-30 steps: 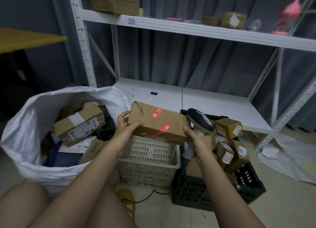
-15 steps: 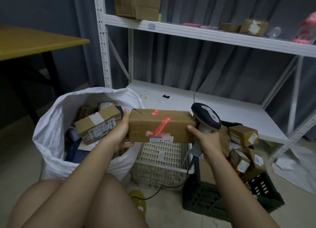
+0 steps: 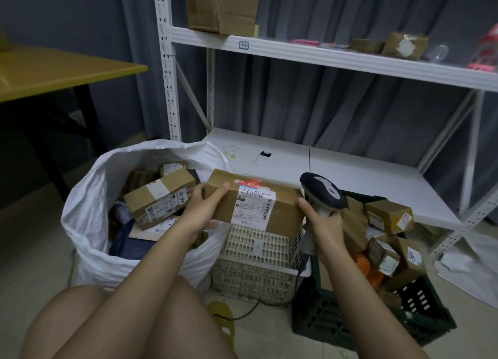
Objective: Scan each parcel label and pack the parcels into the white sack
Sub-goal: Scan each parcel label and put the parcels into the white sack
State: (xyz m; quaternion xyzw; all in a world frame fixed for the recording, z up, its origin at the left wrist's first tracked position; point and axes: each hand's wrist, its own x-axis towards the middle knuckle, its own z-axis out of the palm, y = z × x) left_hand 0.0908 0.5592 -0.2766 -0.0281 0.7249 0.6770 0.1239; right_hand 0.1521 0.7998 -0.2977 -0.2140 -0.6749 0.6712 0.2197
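Nearest me, my bare knees, then both forearms reach forward. My left hand grips the left end of the brown parcel, thumb on top and fingers curled beneath. My right hand is wrapped round the handle of the barcode scanner, its thumb pressing the parcel's right end. The parcel hangs above the beige basket, its white shipping label turned up toward me; I read "A218" on the top line, the rest too small. Red tape sits above the label. Left of it stands the white sack, open, holding labelled boxes. To the right, the dark crate holds more parcels. Farther back, the white shelf carries a tag, its marking unclear.
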